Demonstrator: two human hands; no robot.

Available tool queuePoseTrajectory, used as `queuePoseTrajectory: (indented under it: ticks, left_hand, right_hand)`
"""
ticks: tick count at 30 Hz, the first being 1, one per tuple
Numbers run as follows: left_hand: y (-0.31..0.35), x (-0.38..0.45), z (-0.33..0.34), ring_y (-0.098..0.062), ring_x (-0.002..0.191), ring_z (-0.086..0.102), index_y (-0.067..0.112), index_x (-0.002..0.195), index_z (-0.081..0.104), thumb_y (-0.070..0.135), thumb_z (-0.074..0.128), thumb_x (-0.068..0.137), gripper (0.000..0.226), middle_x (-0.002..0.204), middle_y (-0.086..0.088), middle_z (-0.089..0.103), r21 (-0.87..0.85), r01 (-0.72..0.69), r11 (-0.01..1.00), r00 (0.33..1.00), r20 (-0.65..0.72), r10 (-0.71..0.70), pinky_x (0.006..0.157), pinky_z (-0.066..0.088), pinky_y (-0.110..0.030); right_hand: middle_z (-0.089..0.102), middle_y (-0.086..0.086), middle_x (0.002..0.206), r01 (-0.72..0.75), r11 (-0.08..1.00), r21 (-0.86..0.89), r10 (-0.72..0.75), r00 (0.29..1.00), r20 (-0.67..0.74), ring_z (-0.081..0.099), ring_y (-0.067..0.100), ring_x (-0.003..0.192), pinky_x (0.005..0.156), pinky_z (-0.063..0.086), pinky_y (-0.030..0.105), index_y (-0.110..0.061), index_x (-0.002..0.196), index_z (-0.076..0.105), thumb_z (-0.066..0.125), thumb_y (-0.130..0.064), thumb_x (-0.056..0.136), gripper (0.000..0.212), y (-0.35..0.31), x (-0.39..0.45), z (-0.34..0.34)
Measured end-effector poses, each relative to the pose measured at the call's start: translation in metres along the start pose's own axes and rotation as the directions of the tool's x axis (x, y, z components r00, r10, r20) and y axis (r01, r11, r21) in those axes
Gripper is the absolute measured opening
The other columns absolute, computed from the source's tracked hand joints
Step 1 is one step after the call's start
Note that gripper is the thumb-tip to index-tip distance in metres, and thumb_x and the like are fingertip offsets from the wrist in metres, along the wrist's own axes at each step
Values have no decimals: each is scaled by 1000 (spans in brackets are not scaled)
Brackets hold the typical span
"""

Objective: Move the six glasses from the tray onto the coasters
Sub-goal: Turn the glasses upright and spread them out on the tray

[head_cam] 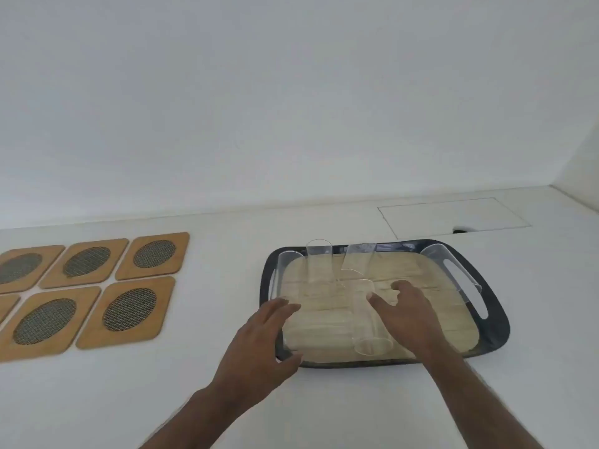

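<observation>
Reaching over the near edge of the tray point(496, 332), both forearms are extended. The left hand point(259, 341) is spread, fingers released, grasping nothing; the right hand point(405, 315) is opened beside a clear glass point(369, 322). The coasters point(94, 283) are laid bare on the tabletop point(324, 409).

left hand point(259, 345) open, right hand point(405, 315) spread, forearms extended

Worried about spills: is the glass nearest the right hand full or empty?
Empty. The glass is clear all the way through, with the tray's mat showing through its wall and no liquid line. The right hand reaches beside it.
</observation>
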State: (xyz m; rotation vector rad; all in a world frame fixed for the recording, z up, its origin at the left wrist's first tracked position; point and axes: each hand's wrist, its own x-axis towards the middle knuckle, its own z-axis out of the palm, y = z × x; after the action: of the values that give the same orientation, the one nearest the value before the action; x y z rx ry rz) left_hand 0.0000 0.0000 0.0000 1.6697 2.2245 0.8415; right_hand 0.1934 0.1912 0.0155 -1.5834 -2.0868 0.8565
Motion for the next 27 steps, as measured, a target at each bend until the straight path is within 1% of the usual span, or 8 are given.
queuePoseTrajectory:
  ticks: [6, 10, 12, 16, 19, 23, 25, 27]
  left_hand:
    - [9, 19, 15, -10, 136, 38, 39, 148, 35, 47, 65, 82, 73, 155, 16, 28, 174, -58, 983, 996, 80, 44, 111, 34, -25]
    - [8, 27, 21, -12, 133, 38, 37, 148, 34, 44, 63, 84, 71, 149, 14, 35, 268, -52, 962, 993, 117, 22, 111, 33, -27]
    - [7, 30, 25, -14, 128, 43, 37, 148, 32, 41, 63, 84, 72, 148, 14, 36, 288, -40, 957, 991, 133, 2, 108, 36, -27]
    - [7, 34, 32, -19, 119, 53, 34, 150, 28, 39, 63, 84, 75, 148, 10, 37, 307, 5, 952, 988, 145, -52, 102, 42, -29]
    - [7, 37, 36, -19, 117, 55, 33, 150, 27, 41, 63, 83, 76, 147, 8, 39, 321, 23, 947, 987, 145, -73, 101, 43, -30]
    - [4, 41, 37, -19, 117, 54, 33, 150, 30, 42, 63, 81, 77, 144, 8, 43, 322, 33, 946, 985, 149, -85, 101, 42, -29]
    - [3, 41, 36, -18, 115, 52, 36, 148, 33, 46, 64, 79, 77, 140, 10, 45, 328, 18, 945, 986, 152, -72, 99, 41, -28]
    - [2, 38, 35, -17, 113, 52, 38, 146, 37, 52, 65, 75, 78, 136, 12, 48, 304, 8, 953, 988, 143, -54, 98, 40, -27]
  right_hand:
    - [56, 15, 132, -138, 987, 78, 124, 979, 160, 55, 30, 116, 89, 46, 37, -8, 141, 40, 67, -56, 81, 82, 2, 6, 10]
    - [57, 9, 116, -175, 980, 99, 153, 968, 199, 50, 21, 95, 76, 42, 32, -6, 138, 40, 71, -53, 78, 82, 1, 10, 16]
    - [52, 2, 104, -190, 974, 123, 162, 964, 210, 50, 20, 91, 72, 42, 31, -7, 135, 42, 73, -53, 76, 81, 2, 11, 19]
    - [55, -1, 100, -207, 967, 150, 172, 960, 219, 57, 19, 88, 65, 45, 31, -8, 128, 46, 76, -49, 73, 75, 0, 12, 21]
    - [56, -6, 91, -202, 968, 150, 165, 960, 225, 57, 9, 79, 56, 43, 26, -11, 117, 51, 77, -47, 70, 65, 0, 14, 22]
    - [57, -7, 90, -220, 954, 202, 175, 959, 222, 58, 10, 80, 57, 45, 28, -15, 101, 48, 81, -41, 66, 55, 3, 18, 18]
    - [63, 3, 96, -290, 906, 310, 214, 943, 256, 64, 21, 84, 65, 54, 36, -6, 101, 52, 84, -35, 67, 55, 6, 20, 13]
    - [67, 11, 92, -356, 820, 448, 235, 923, 303, 65, 24, 74, 66, 58, 42, 5, 103, 61, 85, -28, 70, 52, 11, 22, 6]
